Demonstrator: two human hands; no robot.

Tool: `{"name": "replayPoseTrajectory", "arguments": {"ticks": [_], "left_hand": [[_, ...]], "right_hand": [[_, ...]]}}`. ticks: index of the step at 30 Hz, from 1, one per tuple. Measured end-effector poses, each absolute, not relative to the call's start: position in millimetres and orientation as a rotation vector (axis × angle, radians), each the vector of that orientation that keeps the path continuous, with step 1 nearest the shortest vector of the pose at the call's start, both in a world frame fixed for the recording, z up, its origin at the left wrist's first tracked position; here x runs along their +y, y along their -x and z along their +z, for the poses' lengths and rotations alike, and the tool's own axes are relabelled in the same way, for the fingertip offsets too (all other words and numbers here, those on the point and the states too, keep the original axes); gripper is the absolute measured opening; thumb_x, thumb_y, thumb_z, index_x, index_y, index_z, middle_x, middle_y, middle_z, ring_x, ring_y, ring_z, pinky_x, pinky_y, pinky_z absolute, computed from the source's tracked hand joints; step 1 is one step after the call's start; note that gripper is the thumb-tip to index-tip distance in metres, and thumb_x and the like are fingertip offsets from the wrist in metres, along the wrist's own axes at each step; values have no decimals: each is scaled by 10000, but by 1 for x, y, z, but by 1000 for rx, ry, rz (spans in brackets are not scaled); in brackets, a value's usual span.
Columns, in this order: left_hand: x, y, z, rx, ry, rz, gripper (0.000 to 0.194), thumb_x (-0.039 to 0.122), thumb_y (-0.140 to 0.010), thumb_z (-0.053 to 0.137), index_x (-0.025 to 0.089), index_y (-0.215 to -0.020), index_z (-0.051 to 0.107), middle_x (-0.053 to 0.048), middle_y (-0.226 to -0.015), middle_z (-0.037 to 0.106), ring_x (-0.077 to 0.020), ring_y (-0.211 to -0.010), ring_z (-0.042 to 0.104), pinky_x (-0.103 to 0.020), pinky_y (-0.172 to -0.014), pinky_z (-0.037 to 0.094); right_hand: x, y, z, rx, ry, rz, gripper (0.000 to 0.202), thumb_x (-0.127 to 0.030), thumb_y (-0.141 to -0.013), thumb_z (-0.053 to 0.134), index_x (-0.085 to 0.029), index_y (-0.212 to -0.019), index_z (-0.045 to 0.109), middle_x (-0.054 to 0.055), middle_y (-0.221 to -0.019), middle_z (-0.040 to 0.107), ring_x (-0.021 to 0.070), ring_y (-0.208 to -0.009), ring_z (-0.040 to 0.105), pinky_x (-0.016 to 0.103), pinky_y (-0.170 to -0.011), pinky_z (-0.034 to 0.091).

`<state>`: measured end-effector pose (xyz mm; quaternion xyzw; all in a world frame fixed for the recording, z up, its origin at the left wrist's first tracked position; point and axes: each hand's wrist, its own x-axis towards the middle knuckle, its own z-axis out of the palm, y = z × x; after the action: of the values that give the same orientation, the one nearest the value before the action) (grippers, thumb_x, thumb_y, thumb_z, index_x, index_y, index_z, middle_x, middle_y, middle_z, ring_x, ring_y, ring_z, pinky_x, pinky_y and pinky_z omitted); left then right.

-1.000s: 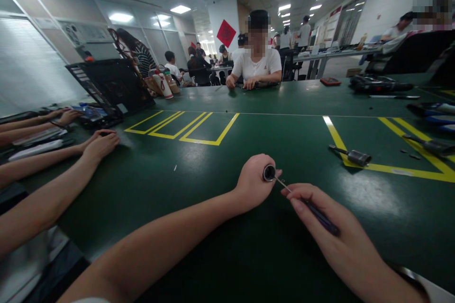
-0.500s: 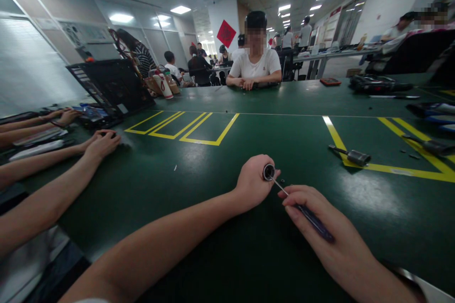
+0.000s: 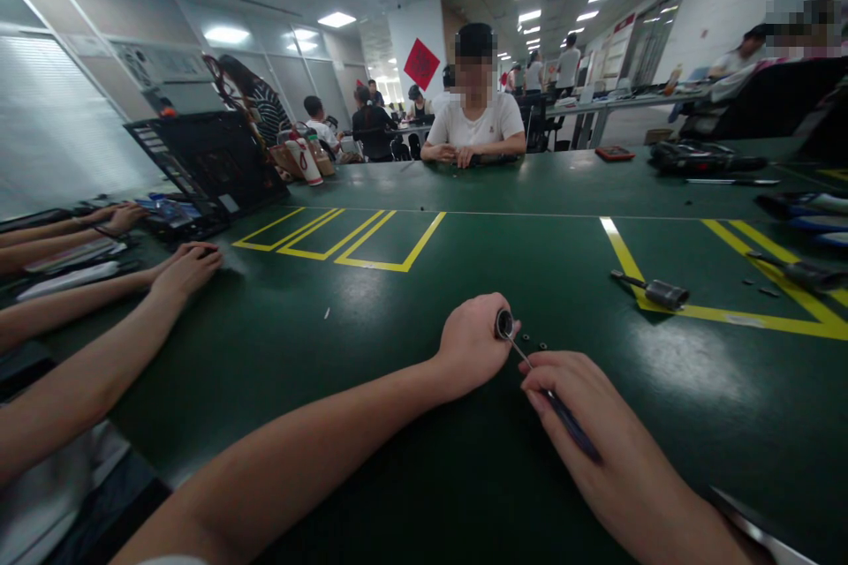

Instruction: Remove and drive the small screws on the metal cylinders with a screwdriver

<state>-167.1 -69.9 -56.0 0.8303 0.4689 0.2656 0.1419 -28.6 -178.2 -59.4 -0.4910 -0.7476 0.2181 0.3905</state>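
My left hand (image 3: 472, 340) is wrapped round a dark hollow cylinder (image 3: 503, 322), whose round open end faces me; the rest of it is hidden in the fist. My right hand (image 3: 583, 410) grips a screwdriver (image 3: 571, 428) by its dark purple handle. Its thin metal shaft slants up to the left, and the tip is at or inside the cylinder's opening; I cannot see how deep it goes. Just right of the cylinder, two tiny dark ring-like pieces (image 3: 543, 345) lie on the green table (image 3: 397, 335).
To the right, a dark metal cylinder with a thin stem (image 3: 666, 295) lies across yellow tape (image 3: 748, 320), and a similar part (image 3: 814, 274) lies beyond. A co-worker's hands (image 3: 192, 269) rest on the table at left. Another person (image 3: 473, 119) sits opposite.
My right hand and the screwdriver have shifted slightly down and left, so the handle tilts more steeply. The left hand has barely moved. A second tiny piece now shows more clearly beside the right fingers.
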Motion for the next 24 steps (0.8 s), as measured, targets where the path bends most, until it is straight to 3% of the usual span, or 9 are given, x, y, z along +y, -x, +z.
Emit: {"name": "replayPoseTrajectory", "arguments": {"ticks": [11, 24], "left_hand": [[-72, 169, -53, 1273, -2616, 650, 64, 214, -795, 522, 190, -736, 533, 2, -724, 591, -153, -684, 533, -269, -609, 375], [-73, 170, -50, 1389, -2585, 467, 53, 220, -803, 505, 188, -774, 536, -6, -755, 607, -158, -692, 553, -269, -595, 385]], "right_hand": [[-178, 27, -61, -1940, 1222, 503, 166, -147, -898, 405, -260, -983, 492, 49, -1029, 544, 189, -962, 535, 386, -823, 484], [-179, 25, -56, -1873, 1332, 534, 105, -204, -895, 402, -243, -908, 499, 37, -941, 570, 192, -874, 538, 384, -756, 470]]}}
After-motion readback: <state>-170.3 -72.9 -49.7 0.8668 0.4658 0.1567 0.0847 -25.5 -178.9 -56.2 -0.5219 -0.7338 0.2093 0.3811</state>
